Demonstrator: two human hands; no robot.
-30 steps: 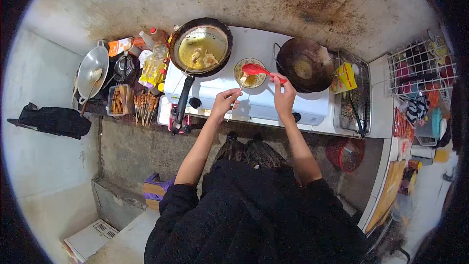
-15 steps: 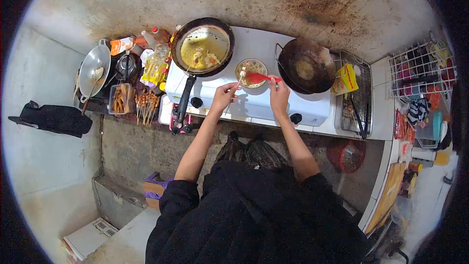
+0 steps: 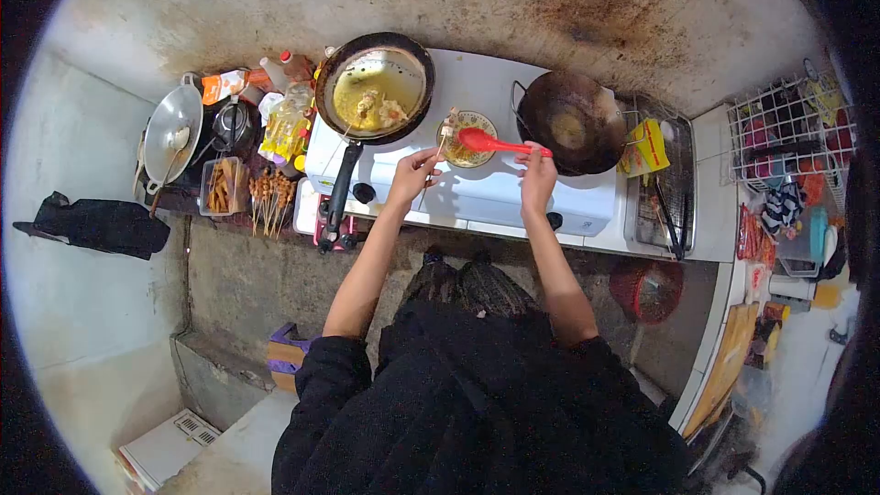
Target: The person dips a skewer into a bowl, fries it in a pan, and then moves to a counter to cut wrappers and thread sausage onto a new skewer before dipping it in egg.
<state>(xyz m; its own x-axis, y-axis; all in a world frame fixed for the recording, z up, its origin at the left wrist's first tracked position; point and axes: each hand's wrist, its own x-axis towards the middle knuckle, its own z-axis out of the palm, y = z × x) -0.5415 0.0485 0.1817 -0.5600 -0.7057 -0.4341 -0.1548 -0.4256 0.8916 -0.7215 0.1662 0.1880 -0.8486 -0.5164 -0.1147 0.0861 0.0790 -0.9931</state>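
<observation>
My left hand (image 3: 415, 177) pinches a thin skewer (image 3: 447, 126) with pale food pieces at its top, held upright by the left edge of a patterned bowl (image 3: 469, 159). The bowl, with yellowish contents, sits on the white stove (image 3: 477, 82). In my right hand (image 3: 537, 179) is the handle of a red spoon (image 3: 490, 141), whose head points left above the bowl. Left of the bowl, a frying pan (image 3: 428, 82) holds yellow oil with battered food (image 3: 378, 110) in it. A dark wok (image 3: 570, 122) rests to the right.
At the left are a metal wok (image 3: 174, 139), a plastic container of food (image 3: 223, 185), several skewers (image 3: 272, 200) and bottles. The pan's black handle (image 3: 342, 188) juts toward me. A rack with tongs (image 3: 668, 220) and a yellow packet (image 3: 649, 148) lie right of the dark wok.
The red spoon has lifted from inside the bowl to above it and moved slightly right with my right hand. My left hand and the skewer have shifted a little left.
</observation>
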